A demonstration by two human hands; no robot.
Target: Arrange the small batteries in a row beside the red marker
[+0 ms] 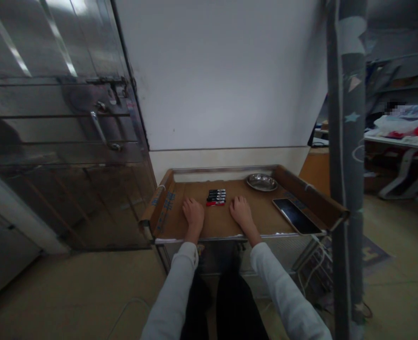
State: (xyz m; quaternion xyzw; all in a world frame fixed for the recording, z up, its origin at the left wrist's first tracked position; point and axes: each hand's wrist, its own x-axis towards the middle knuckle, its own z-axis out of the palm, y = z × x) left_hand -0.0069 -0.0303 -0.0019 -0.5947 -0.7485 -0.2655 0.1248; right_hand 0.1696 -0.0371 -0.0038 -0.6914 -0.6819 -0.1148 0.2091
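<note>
A row of black markers (216, 194) lies on the cardboard-lined top (184, 226) of a small cart, with a red marker (215, 203) at its near end. To the left of the row, my left hand (194, 212) rests on the cardboard, fingers curled in and apart from the markers. On the other side my right hand (241, 212) lies in much the same way, its fingers loosely closed. Neither hand appears to hold anything; the undersides of the fingers are hidden.
A round metal dish (262, 182) stands at the back right of the cart. Nearer the right edge lies a tablet-like device (296, 216) with a dark screen. Cardboard sides (310, 193) rim the cart. A grey pole (346, 165) rises at right; a metal door (60, 118) is at left.
</note>
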